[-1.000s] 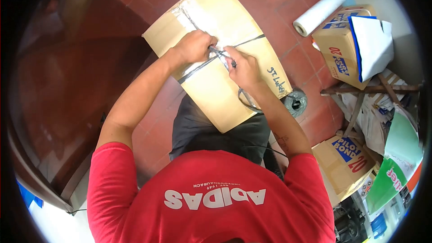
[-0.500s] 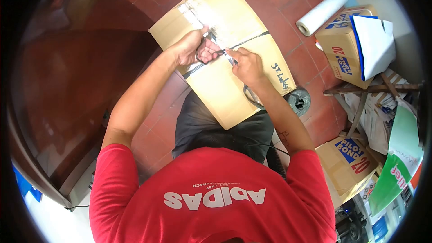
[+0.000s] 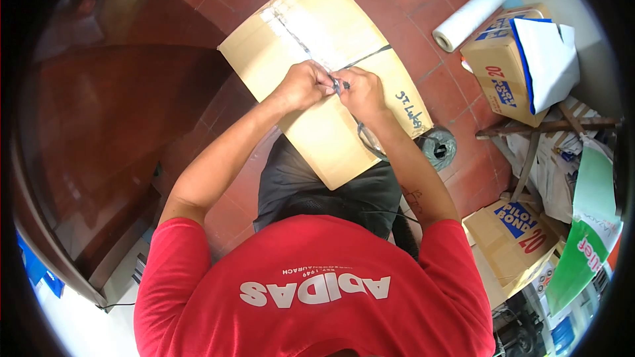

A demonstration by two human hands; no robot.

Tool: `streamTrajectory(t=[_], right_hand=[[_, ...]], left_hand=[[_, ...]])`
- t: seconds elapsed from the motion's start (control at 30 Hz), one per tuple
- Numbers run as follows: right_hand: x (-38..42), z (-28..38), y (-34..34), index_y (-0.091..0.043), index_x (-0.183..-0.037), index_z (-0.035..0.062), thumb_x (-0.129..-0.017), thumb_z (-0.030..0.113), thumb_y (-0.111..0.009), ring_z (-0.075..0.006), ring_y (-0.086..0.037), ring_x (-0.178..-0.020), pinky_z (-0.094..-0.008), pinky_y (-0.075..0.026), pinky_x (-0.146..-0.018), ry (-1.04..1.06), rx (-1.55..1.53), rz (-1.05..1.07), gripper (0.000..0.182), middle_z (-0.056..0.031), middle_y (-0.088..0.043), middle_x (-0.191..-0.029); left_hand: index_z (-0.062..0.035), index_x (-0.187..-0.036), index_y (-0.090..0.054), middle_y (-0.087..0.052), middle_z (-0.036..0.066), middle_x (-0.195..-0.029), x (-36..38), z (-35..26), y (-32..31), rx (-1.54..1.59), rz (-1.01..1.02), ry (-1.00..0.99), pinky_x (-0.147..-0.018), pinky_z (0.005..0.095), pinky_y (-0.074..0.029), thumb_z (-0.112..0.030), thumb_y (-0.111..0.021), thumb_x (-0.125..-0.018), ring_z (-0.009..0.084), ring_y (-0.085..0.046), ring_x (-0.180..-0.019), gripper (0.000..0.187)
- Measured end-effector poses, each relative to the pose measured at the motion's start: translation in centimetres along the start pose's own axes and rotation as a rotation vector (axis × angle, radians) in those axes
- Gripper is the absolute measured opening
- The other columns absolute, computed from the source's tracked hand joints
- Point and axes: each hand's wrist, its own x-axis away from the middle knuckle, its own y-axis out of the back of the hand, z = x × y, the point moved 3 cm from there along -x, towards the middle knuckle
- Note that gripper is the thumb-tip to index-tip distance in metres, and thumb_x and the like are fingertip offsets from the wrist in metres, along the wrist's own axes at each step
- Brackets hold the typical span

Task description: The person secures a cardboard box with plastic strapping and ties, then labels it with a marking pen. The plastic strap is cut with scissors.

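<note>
A large cardboard box [image 3: 320, 137] lies in front of my lap, with clear tape along its top and handwriting near the right edge. Black plastic twine [image 3: 372, 55] crosses the box, with one line running toward the far edge and another to the right. Close to the crossing, my left hand [image 3: 305, 85] is closed, thumb and fingers pinching the twine. My right hand [image 3: 362, 91] touches the same spot from the other side, fingers closed on the twine. Their grip partly hides the crossing. A loose length loops below my right wrist.
Beside the box's right corner stands a twine roll [image 3: 439, 149]. A white plastic film roll [image 3: 471, 17] lies on the red tiled floor [image 3: 436, 92]. Printed cartons [image 3: 506, 86] and a wooden stand [image 3: 529, 133] are on the right. Dark wooden furniture [image 3: 119, 106] takes up the left side.
My left hand has moved right and turned over, its open palm closing into a pinch. The hands are now together at the crossing. The box has stayed nearly still.
</note>
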Motion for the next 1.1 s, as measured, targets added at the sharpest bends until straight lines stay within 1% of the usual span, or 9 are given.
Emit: streamTrajectory(t=[0.2, 0.43, 0.53, 0.63, 0.7, 0.77, 0.8, 0.93, 1.1], right_hand=[[-0.1, -0.1, 0.0, -0.075, -0.094, 0.0103, -0.077, 0.001, -0.069, -0.0322, -0.068, -0.076, -0.0409, -0.055, -0.069, -0.038, -0.045, -0.030, 0.020, -0.0122, -0.070, -0.084], [-0.1, 0.7, 0.4, -0.072, -0.092, 0.0035, -0.080, -0.002, -0.070, -0.0294, -0.070, -0.073, -0.0366, -0.055, -0.065, -0.062, -0.165, -0.165, 0.013, -0.0135, -0.071, -0.080], [0.1, 0.3, 0.5, -0.065, -0.092, 0.0029, -0.081, -0.001, -0.071, -0.0289, -0.070, -0.072, -0.0367, -0.054, -0.063, -0.263, -0.153, -0.075, 0.013, -0.0127, -0.068, -0.075], [0.4, -0.3, 0.1, -0.057, -0.090, 0.0033, -0.080, 0.000, -0.072, -0.0292, -0.069, -0.068, -0.0360, -0.053, -0.060, -0.187, -0.202, -0.196, 0.018, -0.0117, -0.064, -0.069], [0.7, 0.1, 0.2, -0.055, -0.087, 0.0032, -0.081, 0.001, -0.073, -0.0267, -0.066, -0.061, -0.0346, -0.051, -0.057, 0.059, -0.127, -0.159, 0.019, -0.0112, -0.062, -0.068], [0.6, 0.5, 0.6, -0.056, -0.089, 0.0044, -0.081, 0.004, -0.072, -0.0311, -0.067, -0.065, -0.0382, -0.052, -0.060, -0.021, -0.172, -0.120, 0.018, -0.0126, -0.065, -0.072], [0.7, 0.5, 0.7, -0.057, -0.091, 0.0056, -0.081, 0.006, -0.072, -0.0356, -0.068, -0.070, -0.0418, -0.053, -0.063, -0.105, -0.216, -0.083, 0.018, -0.0140, -0.067, -0.076], [0.4, 1.0, 1.6, -0.058, -0.091, 0.0046, -0.082, 0.007, -0.071, -0.0347, -0.068, -0.072, -0.0407, -0.054, -0.063, -0.169, -0.237, -0.044, 0.015, -0.0149, -0.068, -0.078], [0.1, 0.9, 2.8, -0.064, -0.086, 0.0048, -0.083, 0.010, -0.071, -0.0308, -0.068, -0.075, -0.0408, -0.053, -0.067, -0.121, -0.087, -0.002, 0.009, -0.0127, -0.068, -0.079]], left_hand=[[0.0062, -0.090, -0.075, -0.073, 0.010, -0.079, -1.2, -1.0, 0.9, 0.251, 0.109, 0.324, -0.067, 0.0263, -0.057, 0.001, -0.074, -0.083, 0.0140, -0.067, -0.071, 0.009], [0.0067, -0.092, -0.073, -0.072, 0.012, -0.081, -1.1, -1.2, 1.2, 0.446, 0.190, 0.421, -0.067, 0.0254, -0.057, 0.001, -0.074, -0.083, 0.0145, -0.068, -0.072, 0.010], [0.0058, -0.093, -0.072, -0.072, 0.010, -0.082, -1.1, -0.7, 0.6, 0.427, 0.196, 0.439, -0.069, 0.0247, -0.057, 0.000, -0.072, -0.086, 0.0140, -0.068, -0.074, 0.009], [0.0045, -0.095, -0.068, -0.071, 0.008, -0.090, -0.8, 0.5, 1.7, 0.721, 0.055, 0.478, -0.073, 0.0238, -0.056, -0.001, -0.068, -0.090, 0.0131, -0.066, -0.079, 0.007], [0.0057, -0.094, -0.068, -0.071, 0.010, -0.090, -0.5, -0.1, 1.6, 0.765, 0.014, 0.505, -0.070, 0.0239, -0.057, 0.001, -0.067, -0.089, 0.0134, -0.067, -0.078, 0.006], [0.0077, -0.092, -0.066, -0.069, 0.012, -0.089, -0.6, 0.2, 1.6, 0.825, -0.046, 0.532, -0.068, 0.0255, -0.058, 0.004, -0.064, -0.087, 0.0150, -0.067, -0.075, 0.006], [0.0077, -0.092, -0.066, -0.069, 0.012, -0.089, -0.8, 0.3, 1.7, 0.826, -0.046, 0.533, -0.068, 0.0255, -0.058, 0.004, -0.064, -0.087, 0.0150, -0.067, -0.075, 0.006], [0.0067, -0.086, -0.067, -0.067, 0.010, -0.081, -1.0, 0.2, 2.2, 0.868, -0.078, 0.557, -0.065, 0.0254, -0.056, -0.001, -0.064, -0.083, 0.0162, -0.065, -0.070, 0.009], [-0.0008, -0.085, -0.071, -0.068, 0.005, -0.079, -2.2, -1.2, 4.2, 0.407, 0.012, 0.376, -0.061, 0.0243, -0.047, -0.012, -0.066, -0.088, 0.0112, -0.058, -0.068, 0.012]])
